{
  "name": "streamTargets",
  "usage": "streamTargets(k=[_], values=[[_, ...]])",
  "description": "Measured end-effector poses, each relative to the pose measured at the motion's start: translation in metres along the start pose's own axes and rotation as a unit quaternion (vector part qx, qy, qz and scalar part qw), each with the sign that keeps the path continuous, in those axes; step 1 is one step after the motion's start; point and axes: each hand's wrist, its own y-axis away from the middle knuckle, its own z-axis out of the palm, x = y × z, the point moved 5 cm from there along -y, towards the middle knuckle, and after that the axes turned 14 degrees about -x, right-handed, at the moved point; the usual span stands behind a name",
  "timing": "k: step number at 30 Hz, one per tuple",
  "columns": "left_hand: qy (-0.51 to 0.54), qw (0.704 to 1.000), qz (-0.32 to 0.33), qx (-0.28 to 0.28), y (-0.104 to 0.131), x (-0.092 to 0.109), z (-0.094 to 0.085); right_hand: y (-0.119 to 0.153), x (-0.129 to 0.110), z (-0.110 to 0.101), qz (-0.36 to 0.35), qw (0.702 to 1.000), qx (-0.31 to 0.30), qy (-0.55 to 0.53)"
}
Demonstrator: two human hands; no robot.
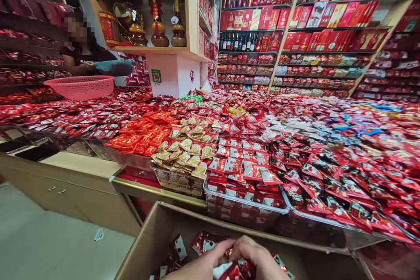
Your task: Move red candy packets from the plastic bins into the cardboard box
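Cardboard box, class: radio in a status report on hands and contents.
Left hand and right hand together, gripping red packets. Cardboard box holds loose packets. Nothing blocking.

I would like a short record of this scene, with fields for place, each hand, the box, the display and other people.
place: shop with shelves of red boxes
left hand: in the cardboard box, fingers on red packets
right hand: beside the left, on the same packets
grip: cannot tell if either is closed
display: clear bins heaped with red and gold sweets
other person: behind a pink basket
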Motion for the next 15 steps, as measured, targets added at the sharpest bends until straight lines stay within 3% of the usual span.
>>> streamTargets(k=[3, 5, 7, 9, 12, 15], values=[[0.057, 0.996, 0.009, 0.067, 0.001, 0.016, 0.01, 0.013, -0.009, -0.009, -0.042, 0.979, 0.056, -0.193], [0.073, 0.994, 0.039, 0.077, 0.002, 0.027, 0.014, 0.02, -0.006, -0.013, -0.041, 0.929, 0.094, -0.356], [0.087, 0.991, 0.073, 0.073, 0.003, 0.035, 0.017, 0.026, -0.001, -0.015, -0.023, 0.883, 0.125, -0.451], [0.106, 0.988, 0.092, 0.06, 0.003, 0.037, 0.018, 0.029, 0.004, -0.019, -0.004, 0.873, 0.145, -0.466], [0.128, 0.986, 0.1, 0.042, 0.004, 0.036, 0.019, 0.033, 0.006, -0.027, 0.009, 0.881, 0.185, -0.436], [0.145, 0.982, 0.104, 0.057, 0.009, 0.034, 0.016, 0.037, 0.006, -0.032, 0.019, 0.873, 0.213, -0.439]])
